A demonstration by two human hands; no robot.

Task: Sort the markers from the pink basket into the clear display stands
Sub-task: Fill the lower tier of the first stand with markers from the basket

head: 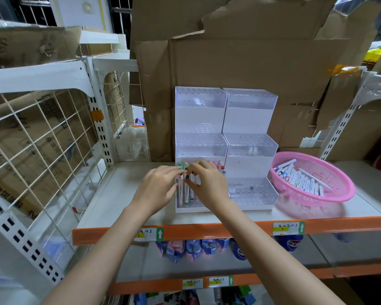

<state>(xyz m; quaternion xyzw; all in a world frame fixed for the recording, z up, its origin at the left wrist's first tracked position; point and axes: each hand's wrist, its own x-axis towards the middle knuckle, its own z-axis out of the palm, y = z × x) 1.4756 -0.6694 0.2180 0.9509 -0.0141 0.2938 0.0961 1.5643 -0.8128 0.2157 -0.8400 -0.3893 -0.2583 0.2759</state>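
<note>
- Grip of the right hand [207, 183]: thumb and fingers pinched round a green-capped marker [186, 192], held upright over the front tier of the left stand [199, 119].
- Grip of the left hand [158, 188]: fingertips laid against the tops of the neighbouring markers; whether one is pinched cannot be told.
- Done so far: a cluster of standing markers [218, 167] with mixed cap colours is seen in the lowest tier of the left stand, partly hidden by the hands.
- The middle and top tiers of the left stand appear unfilled.
- The right stand [250, 119] looks almost empty; two pale shapes in its middle tier cannot be identified.
- Left to do: a large pile of white-bodied markers [301, 179] is still lying in the pink basket [339, 194], just beside the right stand on the shelf [123, 194].
- Progress is judged early; most of the sorting remains.
- Writing: price labels [288, 227] on the orange shelf edge carry handwriting, a yellow strip and a green up-arrow; the text cannot be read.
- Print on the marker bodies and on the cardboard boxes [240, 62] is too small or blurred to read.
</note>
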